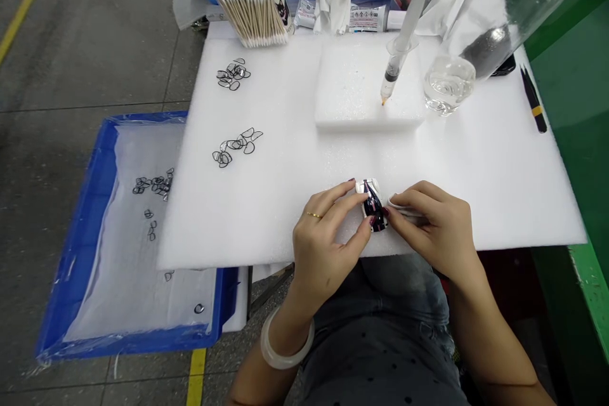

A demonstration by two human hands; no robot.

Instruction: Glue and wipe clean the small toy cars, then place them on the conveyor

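Near the table's front edge my left hand [328, 231] is closed around a small model car [373, 206], with its thumb and fingertips on the car's sides. The car is white at the far end and glossy black with thin pinkish lines in the middle. Just to its right, my right hand [435, 222] pinches a small white folded piece [402, 208] that looks like cloth or tissue. The right fingertips are close against the car's right side; whether they touch it is hard to tell.
Two groups of clear, dark-rimmed pieces [238, 143] lie at left. A syringe [399, 44] stands tip down in a white foam block [352, 89]. A glass container [451, 85], tweezers [533, 100] and cotton swabs [252, 16] surround the work area. A blue tray [76, 254] sits lower left.
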